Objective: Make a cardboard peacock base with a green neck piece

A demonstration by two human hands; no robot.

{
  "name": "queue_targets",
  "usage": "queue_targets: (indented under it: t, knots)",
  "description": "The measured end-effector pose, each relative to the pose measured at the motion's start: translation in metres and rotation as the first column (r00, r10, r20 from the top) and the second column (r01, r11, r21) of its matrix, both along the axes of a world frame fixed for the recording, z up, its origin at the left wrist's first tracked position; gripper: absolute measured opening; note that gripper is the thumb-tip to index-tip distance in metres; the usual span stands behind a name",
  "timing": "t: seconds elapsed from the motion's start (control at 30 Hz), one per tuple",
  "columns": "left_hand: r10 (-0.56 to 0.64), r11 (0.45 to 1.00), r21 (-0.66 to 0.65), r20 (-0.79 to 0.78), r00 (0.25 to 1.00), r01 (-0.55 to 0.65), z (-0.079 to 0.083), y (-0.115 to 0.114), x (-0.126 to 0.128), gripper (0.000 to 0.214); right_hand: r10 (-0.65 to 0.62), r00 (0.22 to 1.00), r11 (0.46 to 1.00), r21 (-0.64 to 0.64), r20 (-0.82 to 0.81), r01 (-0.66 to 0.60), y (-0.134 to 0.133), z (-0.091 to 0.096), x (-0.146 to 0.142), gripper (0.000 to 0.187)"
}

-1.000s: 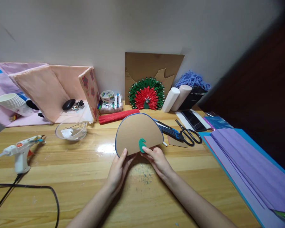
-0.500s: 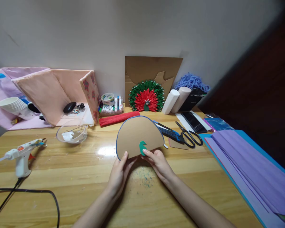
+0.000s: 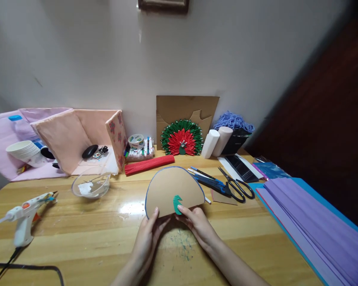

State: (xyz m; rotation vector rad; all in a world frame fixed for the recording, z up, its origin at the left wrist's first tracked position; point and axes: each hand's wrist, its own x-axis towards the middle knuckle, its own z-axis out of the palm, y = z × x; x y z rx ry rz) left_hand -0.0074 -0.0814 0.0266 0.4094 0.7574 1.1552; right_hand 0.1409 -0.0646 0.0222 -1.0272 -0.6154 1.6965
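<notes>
A half-round piece of brown cardboard (image 3: 173, 188) with a blue edge lies on the wooden table (image 3: 92, 234). My left hand (image 3: 149, 234) grips its lower left edge, thumb on top. My right hand (image 3: 197, 224) holds the lower right edge, with fingertips pressing a small green cut-out shape (image 3: 177, 203) onto the card. A finished red and green paper fan ornament (image 3: 181, 137) leans on a cardboard sheet (image 3: 186, 109) at the back wall.
A glue gun (image 3: 24, 212) with its black cable stands at the left, a clear bowl (image 3: 91, 184) beside it. Red folded paper (image 3: 149, 165), a marker box (image 3: 140, 143), scissors (image 3: 235, 184), pens, white rolls (image 3: 216, 141) and stacked purple paper (image 3: 313, 214) surround the card.
The view has tilted upward, so everything sits lower in the picture. Both hands keep the same hold on the cardboard piece.
</notes>
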Motion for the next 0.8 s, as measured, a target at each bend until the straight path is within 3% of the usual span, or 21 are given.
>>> queue_targets:
  t: [0.8]
  knots:
    - [0.059, 0.998, -0.026, -0.136, 0.989, -0.063, 0.0051, -0.0007, 0.0029, 0.033, -0.061, 0.993, 0.998, 0.041, 0.1, 0.058, 0.0024, -0.0043, 0.0008, 0.031]
